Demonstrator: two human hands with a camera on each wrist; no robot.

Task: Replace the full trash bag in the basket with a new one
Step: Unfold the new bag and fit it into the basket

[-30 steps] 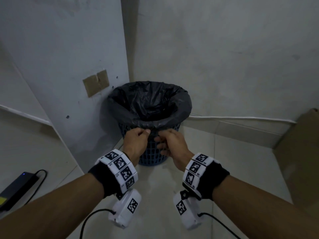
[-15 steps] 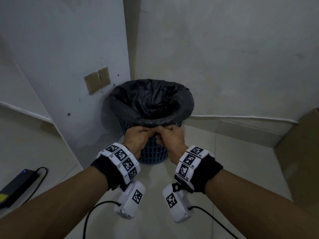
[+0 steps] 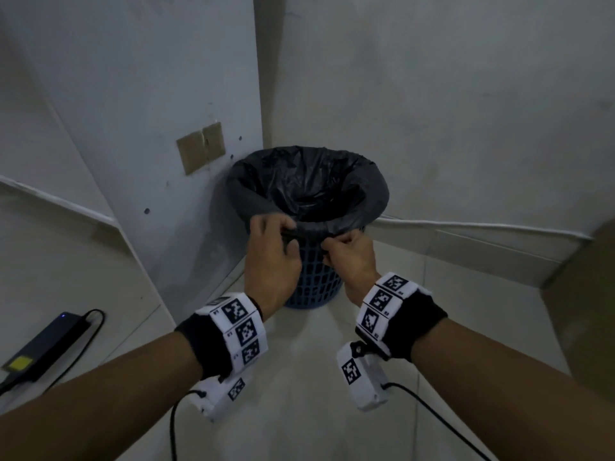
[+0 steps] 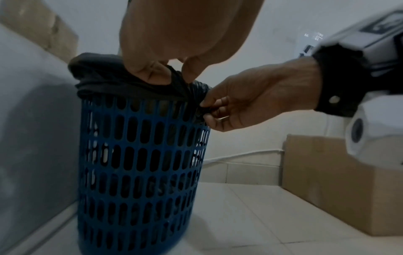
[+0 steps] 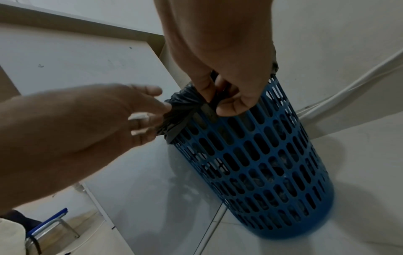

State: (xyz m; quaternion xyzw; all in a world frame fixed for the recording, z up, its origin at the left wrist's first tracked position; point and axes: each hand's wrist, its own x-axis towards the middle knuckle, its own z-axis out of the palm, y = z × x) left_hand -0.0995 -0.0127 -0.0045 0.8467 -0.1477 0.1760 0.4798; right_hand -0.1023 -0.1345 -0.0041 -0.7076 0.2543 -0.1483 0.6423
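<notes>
Lifted and drawn apart now: left hand (image 3: 271,251) pinching gathered trash bag (image 3: 309,191) rim, right hand (image 3: 349,254) pinching its tail against basket (image 3: 312,281); likely untying.

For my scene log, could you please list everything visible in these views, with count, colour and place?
basket: one, blue, on the floor in the wall corner.
bag: one, black, lining the basket, folded over its rim.
patch: one, tan, on the left wall panel.
adapter: one, black with a yellow label, floor far left, cabled.
boxes: brown cardboard, count unclear, floor at right.
chair: one, blue seat on a metal frame, partly seen behind.
left hand: pinching the bag's near edge at the rim.
right hand: pinching the gathered bag edge beside it.
</notes>
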